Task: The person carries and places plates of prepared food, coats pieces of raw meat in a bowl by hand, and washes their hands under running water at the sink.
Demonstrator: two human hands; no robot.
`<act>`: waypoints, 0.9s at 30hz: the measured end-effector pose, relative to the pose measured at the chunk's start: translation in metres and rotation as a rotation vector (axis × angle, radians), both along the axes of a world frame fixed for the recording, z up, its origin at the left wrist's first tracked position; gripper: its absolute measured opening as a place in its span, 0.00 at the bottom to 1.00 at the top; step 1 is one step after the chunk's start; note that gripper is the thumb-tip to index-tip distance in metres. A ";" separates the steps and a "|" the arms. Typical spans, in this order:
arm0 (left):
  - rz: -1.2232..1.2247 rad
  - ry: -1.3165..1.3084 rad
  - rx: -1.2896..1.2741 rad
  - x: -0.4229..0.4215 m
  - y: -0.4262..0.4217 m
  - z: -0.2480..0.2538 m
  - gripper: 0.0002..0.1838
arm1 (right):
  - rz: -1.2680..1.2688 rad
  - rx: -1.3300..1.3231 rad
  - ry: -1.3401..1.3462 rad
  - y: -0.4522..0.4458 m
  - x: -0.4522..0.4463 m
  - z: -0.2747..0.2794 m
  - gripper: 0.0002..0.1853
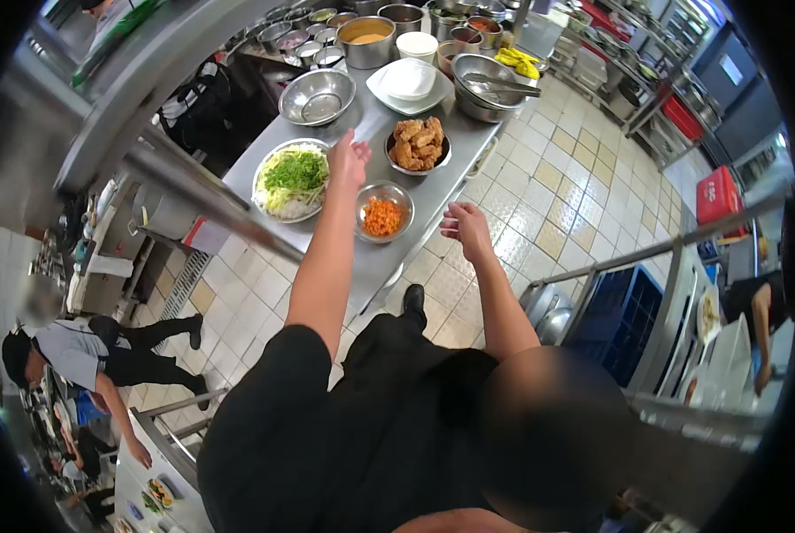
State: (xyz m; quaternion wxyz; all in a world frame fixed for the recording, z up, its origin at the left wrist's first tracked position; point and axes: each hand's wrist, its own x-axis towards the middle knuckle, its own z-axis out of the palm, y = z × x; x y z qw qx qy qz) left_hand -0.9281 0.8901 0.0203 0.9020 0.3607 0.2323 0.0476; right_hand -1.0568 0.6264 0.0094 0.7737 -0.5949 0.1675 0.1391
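Note:
My left hand (348, 160) hovers over the steel counter (326, 133), fingers apart and holding nothing, between a wide bowl of chopped greens and pale shreds (292, 178) and a dark-rimmed bowl of fried brown pieces (419, 145). Just below it on the counter sits a small steel bowl of orange diced food (384, 213). My right hand (467, 226) is off the counter's right edge, above the tiled floor, with its fingers loosely curled apart and nothing in them. Neither hand touches a bowl.
Farther up stand an empty steel bowl (317, 97), stacked white plates (408, 82), nested steel bowls with tongs (489, 87) and a pot of orange liquid (366, 41). A metal post (228, 206) crosses at left. A person (86, 355) stands lower left; another person's arm (761, 324) shows at right.

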 end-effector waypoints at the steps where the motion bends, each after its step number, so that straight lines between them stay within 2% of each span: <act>1: 0.054 0.068 0.014 0.025 0.004 -0.014 0.25 | -0.004 -0.017 0.019 0.000 0.022 -0.004 0.15; 3: 0.149 0.194 0.040 0.079 0.010 -0.035 0.25 | -0.024 -0.052 0.048 -0.003 0.063 -0.012 0.16; 4: 0.193 0.218 0.044 0.096 0.012 -0.044 0.33 | -0.019 -0.053 0.033 -0.007 0.079 -0.018 0.18; 7: 0.315 0.362 -0.080 0.135 0.027 -0.051 0.37 | 0.000 -0.148 0.045 -0.020 0.123 -0.021 0.19; 8: 0.289 0.303 -0.016 0.140 0.028 -0.056 0.42 | -0.012 -0.210 0.023 -0.026 0.136 -0.021 0.19; 11: 0.169 0.341 0.089 0.143 0.030 -0.067 0.40 | -0.045 -0.604 -0.308 -0.043 0.188 -0.049 0.18; 12: 0.113 0.329 0.096 0.133 0.025 -0.064 0.35 | -0.062 -0.673 -0.391 -0.038 0.197 -0.021 0.18; 13: 0.112 0.253 0.251 0.103 0.014 -0.037 0.30 | -0.039 -0.644 -0.416 -0.033 0.212 -0.010 0.17; 14: 0.099 0.186 0.408 0.067 -0.007 -0.008 0.27 | 0.019 -0.625 -0.498 -0.030 0.233 -0.015 0.17; 15: 0.118 0.271 0.444 0.037 -0.014 -0.001 0.25 | 0.070 -0.602 -0.579 -0.025 0.254 -0.019 0.17; 18: 0.274 0.547 0.515 -0.049 -0.026 0.023 0.27 | 0.257 -0.516 -0.602 0.009 0.297 0.030 0.17; 21: 0.377 0.787 0.547 -0.105 -0.030 0.025 0.30 | 0.412 -0.467 -0.632 0.058 0.348 0.023 0.18; 23: 0.443 0.838 0.573 -0.116 -0.028 0.024 0.31 | 0.559 -0.205 -0.361 0.097 0.376 0.023 0.19; 25: 0.538 0.774 0.503 -0.117 -0.028 0.018 0.30 | 0.715 0.008 -0.077 0.134 0.394 0.009 0.20; 27: 0.612 0.753 0.549 -0.116 -0.016 -0.001 0.30 | 0.902 -0.031 0.104 0.174 0.401 -0.011 0.25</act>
